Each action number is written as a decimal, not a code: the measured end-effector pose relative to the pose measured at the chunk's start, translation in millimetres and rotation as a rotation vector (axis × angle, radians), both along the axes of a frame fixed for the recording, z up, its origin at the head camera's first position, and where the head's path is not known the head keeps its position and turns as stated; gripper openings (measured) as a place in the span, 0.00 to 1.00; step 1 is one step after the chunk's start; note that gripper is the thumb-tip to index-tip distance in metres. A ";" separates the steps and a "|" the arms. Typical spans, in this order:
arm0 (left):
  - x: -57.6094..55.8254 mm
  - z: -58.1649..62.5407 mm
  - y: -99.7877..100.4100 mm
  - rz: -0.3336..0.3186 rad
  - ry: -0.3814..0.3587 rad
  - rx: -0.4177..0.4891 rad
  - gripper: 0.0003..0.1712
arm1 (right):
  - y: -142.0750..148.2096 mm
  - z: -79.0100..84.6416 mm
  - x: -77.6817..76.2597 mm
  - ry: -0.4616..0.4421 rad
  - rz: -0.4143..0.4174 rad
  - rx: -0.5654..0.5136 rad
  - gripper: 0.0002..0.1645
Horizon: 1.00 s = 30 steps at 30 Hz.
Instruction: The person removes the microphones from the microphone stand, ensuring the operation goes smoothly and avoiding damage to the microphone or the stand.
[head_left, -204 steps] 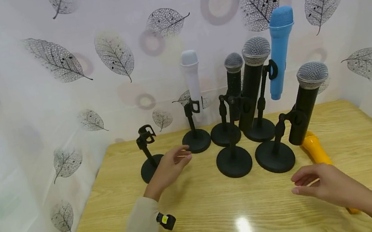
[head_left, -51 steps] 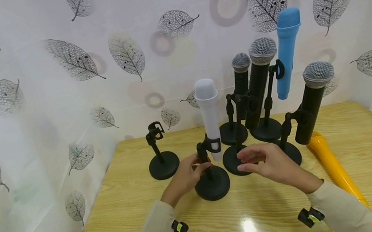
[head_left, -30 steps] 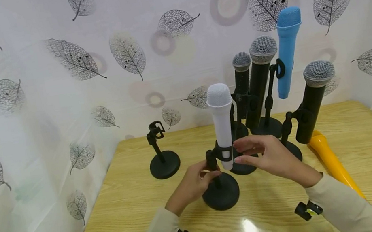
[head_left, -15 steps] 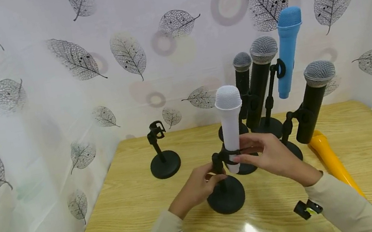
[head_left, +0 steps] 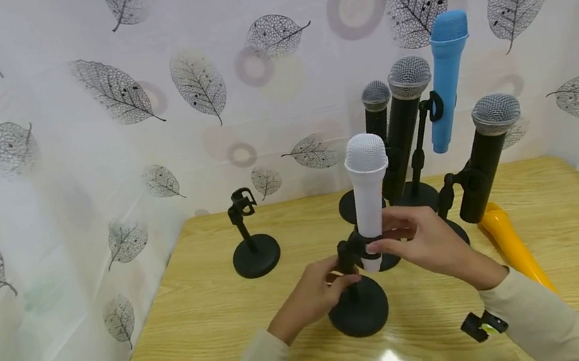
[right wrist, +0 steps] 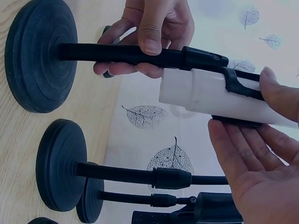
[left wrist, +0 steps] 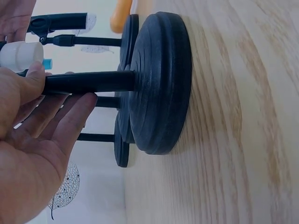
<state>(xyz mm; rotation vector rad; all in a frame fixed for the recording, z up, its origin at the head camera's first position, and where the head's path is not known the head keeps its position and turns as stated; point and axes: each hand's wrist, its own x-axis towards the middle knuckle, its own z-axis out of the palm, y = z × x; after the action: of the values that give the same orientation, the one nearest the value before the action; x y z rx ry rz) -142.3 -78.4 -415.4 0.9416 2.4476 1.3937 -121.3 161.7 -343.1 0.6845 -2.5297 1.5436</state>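
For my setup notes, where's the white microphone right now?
In the head view, the white microphone is right of centre, in the clip of the nearest black stand, left of the blue microphone.

Microphone (head_left: pixel 367 206): white throughout, with a rounded mesh head; nearly upright with a slight tilt, the head well above the fingers of the right hand (head_left: pixel 426 240), the tail end just below them.
Clip (right wrist: pixel 232 81): black, closed around the lower body, pinched between right thumb and fingers.
Pole (left wrist: pixel 107 81): black, upright, gripped by the fingers of the left hand (head_left: pixel 314 294).
Base (head_left: pixel 361 317): black round disc, level, below the left fingers.
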 end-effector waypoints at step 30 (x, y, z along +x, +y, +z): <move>11.6 31.5 7.3 0.030 0.125 0.177 0.20 | 10.8 14.8 2.4 0.021 0.036 -0.011 0.25</move>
<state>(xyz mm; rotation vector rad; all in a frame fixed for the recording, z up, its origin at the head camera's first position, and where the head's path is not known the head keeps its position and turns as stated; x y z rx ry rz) -130.7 -71.2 -383.9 1.0643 2.4675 1.6306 -118.9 172.5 -328.3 0.7444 -2.5055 1.5516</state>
